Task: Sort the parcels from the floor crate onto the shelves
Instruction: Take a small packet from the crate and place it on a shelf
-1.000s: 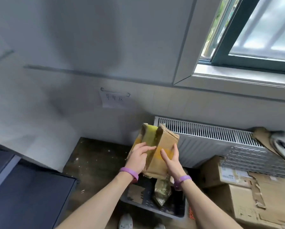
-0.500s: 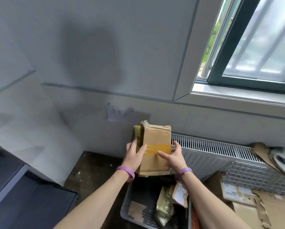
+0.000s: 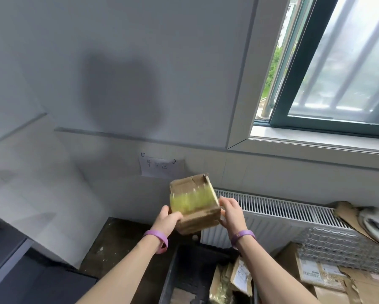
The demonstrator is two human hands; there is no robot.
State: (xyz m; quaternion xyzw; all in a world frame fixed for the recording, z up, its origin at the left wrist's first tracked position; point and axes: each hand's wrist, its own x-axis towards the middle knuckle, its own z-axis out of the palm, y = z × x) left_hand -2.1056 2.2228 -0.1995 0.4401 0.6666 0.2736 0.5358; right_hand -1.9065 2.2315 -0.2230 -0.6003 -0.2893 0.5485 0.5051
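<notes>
Cardboard is everywhere in this corner. A pale wall [image 3: 140, 62] and a white radiator [image 3: 283, 216] fill most of the view, with flattened boxes [image 3: 329, 281] stacked at the right under a wire mesh panel [image 3: 337, 246]. At the bottom edge the dark floor crate [image 3: 173, 273] sits just in front of the radiator. Raised in mid-air above it is one brown parcel [image 3: 193, 202], banded with yellow tape, tilted and blurred. The left hand [image 3: 168, 220] has its lower left corner, fingers curled round the edge. The right hand [image 3: 232, 212] has the right side, fingers curled at that edge. Each grip is closed on the parcel and on nothing else. In the crate's right part a labelled packet [image 3: 241, 276] leans beside a gold-wrapped packet [image 3: 220, 288]. By my judgement the sorting is well short of finished. This parcel is lifted but not placed, at least two more wait in the crate, and no shelf holding sorted parcels is in view.
</notes>
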